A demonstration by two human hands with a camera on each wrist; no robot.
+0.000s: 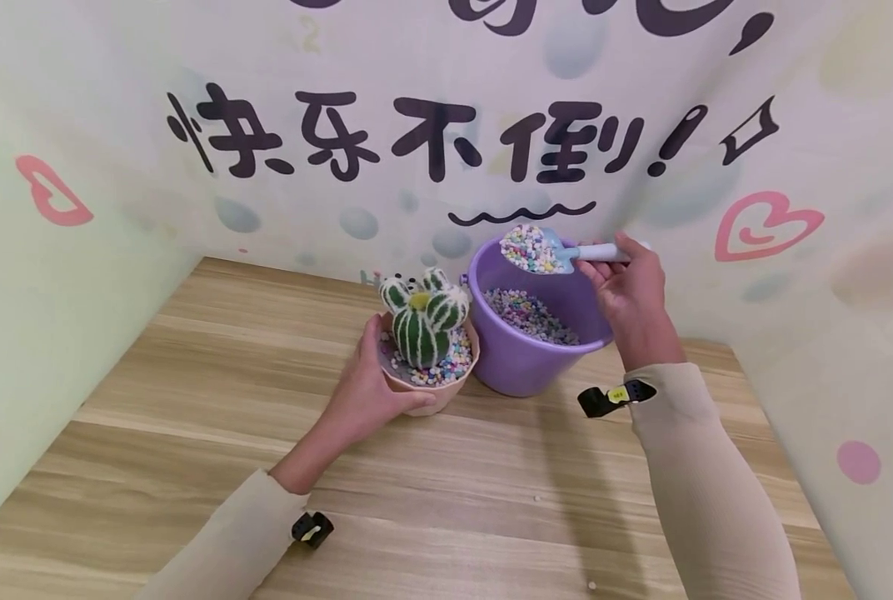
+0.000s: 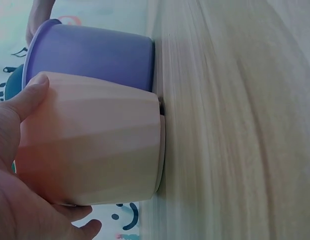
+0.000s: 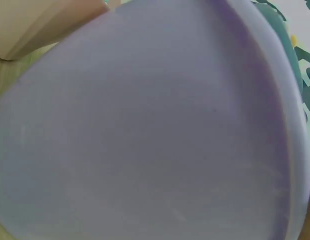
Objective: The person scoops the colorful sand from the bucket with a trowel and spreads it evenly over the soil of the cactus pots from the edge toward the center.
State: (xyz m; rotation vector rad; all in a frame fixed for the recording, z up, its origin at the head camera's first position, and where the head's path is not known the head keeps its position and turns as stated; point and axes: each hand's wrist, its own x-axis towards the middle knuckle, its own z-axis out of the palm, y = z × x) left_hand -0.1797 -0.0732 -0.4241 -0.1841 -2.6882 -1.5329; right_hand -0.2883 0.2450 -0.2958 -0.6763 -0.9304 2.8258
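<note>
Head view: the pink pot (image 1: 446, 387) on the counter (image 1: 192, 400) was steadied by the left hand (image 1: 367, 392), its fingers (image 2: 25, 100) curled round the wall so the cactus (image 1: 422, 321) stayed upright. Touching the pot's right side stood the purple bucket (image 1: 521, 367), half filled with pebbles (image 1: 532, 317). Above its rim a loaded scoop (image 1: 540, 248) was held level by the right hand (image 1: 630, 292), fingers pinched on the handle, so nothing spilled.
</note>
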